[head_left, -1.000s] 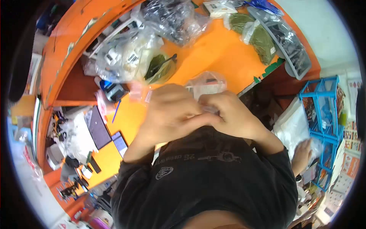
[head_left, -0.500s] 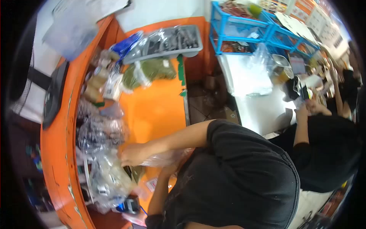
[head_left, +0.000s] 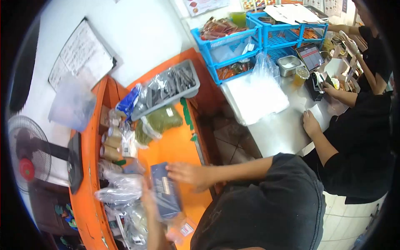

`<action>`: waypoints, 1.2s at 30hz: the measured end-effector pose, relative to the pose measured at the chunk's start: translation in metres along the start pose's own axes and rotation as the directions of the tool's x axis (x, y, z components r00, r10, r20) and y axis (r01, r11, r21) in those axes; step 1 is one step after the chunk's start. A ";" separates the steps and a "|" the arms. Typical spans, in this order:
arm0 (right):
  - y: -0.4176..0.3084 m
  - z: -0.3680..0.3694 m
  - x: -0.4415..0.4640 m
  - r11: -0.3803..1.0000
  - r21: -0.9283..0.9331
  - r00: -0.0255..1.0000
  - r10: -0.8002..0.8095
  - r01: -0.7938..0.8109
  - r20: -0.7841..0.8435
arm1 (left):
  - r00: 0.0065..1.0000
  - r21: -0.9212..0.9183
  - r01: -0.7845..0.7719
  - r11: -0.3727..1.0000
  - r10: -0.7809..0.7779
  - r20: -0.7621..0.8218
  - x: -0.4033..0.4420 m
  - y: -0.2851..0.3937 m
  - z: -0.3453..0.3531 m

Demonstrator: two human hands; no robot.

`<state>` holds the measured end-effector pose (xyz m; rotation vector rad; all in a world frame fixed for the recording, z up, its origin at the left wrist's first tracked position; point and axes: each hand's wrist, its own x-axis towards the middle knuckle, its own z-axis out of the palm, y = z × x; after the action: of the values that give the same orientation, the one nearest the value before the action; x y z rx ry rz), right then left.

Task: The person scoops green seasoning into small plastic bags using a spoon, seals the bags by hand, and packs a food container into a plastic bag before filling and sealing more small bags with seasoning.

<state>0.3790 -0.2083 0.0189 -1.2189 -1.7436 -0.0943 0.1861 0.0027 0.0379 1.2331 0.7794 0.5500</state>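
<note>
A dark blue flat box (head_left: 163, 183) with pale print lies at an angle over the orange counter (head_left: 192, 160). Clear plastic (head_left: 168, 211) covers its lower part. My left hand (head_left: 149, 201), smeared by motion, is along the box's left side and appears to grip it. From the right, my right hand (head_left: 189, 174) reaches in with its fingers stretched out, the tips against the box's upper right edge. Clear plastic bags (head_left: 121, 187) are heaped just left of my left hand. A small orange packet with a white label (head_left: 186, 228) is below the box.
Green packaged goods (head_left: 160, 123) and a grey tray of wrapped black items (head_left: 171, 85) stand at the counter's far end. Brown rolls (head_left: 111, 146) line the left shelf. Right are a steel table (head_left: 279, 135), blue crates (head_left: 233, 50) and a co-worker's hand (head_left: 310, 123). A fan (head_left: 29, 152) is at left.
The view has tilted. My right hand has left the plastic bags and moved to the box's right side. My left hand has moved leftward. The dark blue box is now in plain view.
</note>
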 end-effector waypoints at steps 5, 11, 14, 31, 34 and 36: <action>-0.008 -0.005 0.048 0.971 0.134 0.828 -0.091 0.196 -0.553 | 0.997 0.282 -0.014 0.959 -0.006 0.071 0.000 0.082 0.051; 0.039 -0.060 -0.018 0.245 0.825 0.781 0.536 -0.508 0.322 | 0.957 0.939 -0.270 0.215 0.169 0.237 -0.047 0.108 0.087; 0.072 -0.172 -0.044 0.232 0.632 0.447 0.871 -0.739 0.204 | 0.988 0.966 -0.108 0.236 0.129 0.079 -0.034 0.030 0.015; 0.312 -0.507 -0.356 -0.462 -0.229 -0.084 0.563 -0.857 -0.822 | 0.902 0.877 0.118 0.466 0.319 -0.292 -0.024 -0.163 0.039; 0.318 -0.512 -0.387 -0.391 -0.346 0.023 0.634 -0.853 -0.773 | 0.909 0.887 0.106 0.449 0.318 -0.269 -0.020 -0.158 0.042; 0.311 -0.514 -0.387 -0.420 -0.408 0.057 0.637 -0.811 -0.769 | 0.915 0.895 0.094 0.436 0.316 -0.250 -0.017 -0.155 0.045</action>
<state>0.9619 -0.5946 -0.1274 -2.9322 0.0652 -0.2655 0.2042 -0.0776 -0.1023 2.2497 1.4514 0.4880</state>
